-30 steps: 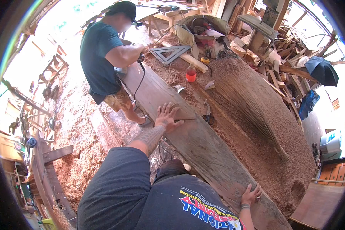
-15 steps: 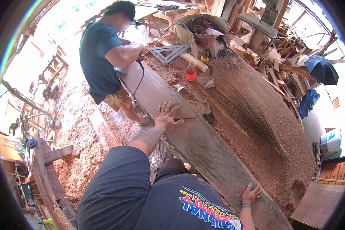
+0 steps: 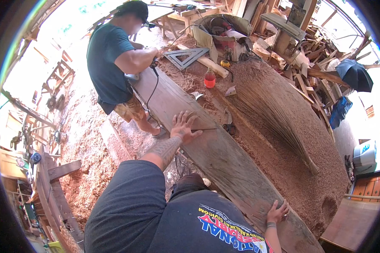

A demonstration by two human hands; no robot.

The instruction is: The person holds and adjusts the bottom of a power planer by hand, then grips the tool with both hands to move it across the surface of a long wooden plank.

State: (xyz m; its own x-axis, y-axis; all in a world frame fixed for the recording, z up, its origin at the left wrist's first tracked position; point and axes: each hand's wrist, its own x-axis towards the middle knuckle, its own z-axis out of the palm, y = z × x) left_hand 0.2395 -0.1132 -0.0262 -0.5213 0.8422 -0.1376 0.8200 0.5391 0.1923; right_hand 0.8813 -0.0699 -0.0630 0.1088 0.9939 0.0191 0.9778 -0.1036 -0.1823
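A long, wide wooden plank (image 3: 234,158) runs diagonally from the upper left to the lower right; its far part looks paler and smoother than the near part. My left hand (image 3: 184,127) lies flat on the plank with its fingers spread, beside a dark crosswise line. Farther down, my right hand (image 3: 277,213) rests at the plank's right edge, fingers apart and a ring on one of them. At the far end a person in a teal shirt (image 3: 109,63) leans over the plank with both hands on a corded power tool (image 3: 132,77), mostly hidden by the arms.
Right of the plank, a shavings-covered surface bears a stick broom (image 3: 278,122), scissors (image 3: 229,126), a bottle of red liquid (image 3: 210,79), a triangular square (image 3: 185,57) and a yellow tape measure (image 3: 225,63). A black cord (image 3: 153,90) crosses the plank. Scrap wood (image 3: 314,63) is piled at the right.
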